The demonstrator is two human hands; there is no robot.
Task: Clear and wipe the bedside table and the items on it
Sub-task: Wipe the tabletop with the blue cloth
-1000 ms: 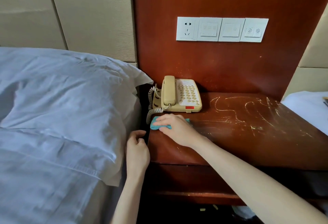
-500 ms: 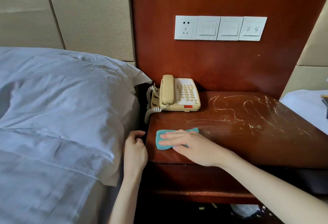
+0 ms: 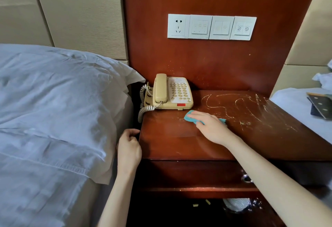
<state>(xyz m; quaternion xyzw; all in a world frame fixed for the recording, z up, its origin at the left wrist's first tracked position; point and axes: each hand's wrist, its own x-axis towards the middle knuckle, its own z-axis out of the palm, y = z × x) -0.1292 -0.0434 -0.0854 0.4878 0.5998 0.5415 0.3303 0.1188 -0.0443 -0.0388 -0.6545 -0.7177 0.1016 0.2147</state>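
The dark red wooden bedside table (image 3: 179, 142) stands between two beds, its right half streaked with pale dusty smears (image 3: 251, 108). A beige corded telephone (image 3: 170, 91) sits at its back left corner. My right hand (image 3: 212, 127) lies flat on a teal cloth (image 3: 189, 118) and presses it onto the tabletop just in front of the phone. Only the cloth's edges show around my fingers. My left hand (image 3: 129, 147) hangs with fingers loosely curled at the table's left edge, beside the pillow, and holds nothing.
A bed with a white pillow (image 3: 59, 104) fills the left. White wall switches and a socket (image 3: 212, 27) sit on the wood panel above. A second bed (image 3: 296, 106) on the right carries a dark flat object (image 3: 321, 108). Below the top are a drawer handle (image 3: 247, 179) and a shelf with clutter.
My right hand slid the cloth from the table's left front area back and to the right, up near the phone's front edge. The left hand stayed at the table's left edge.
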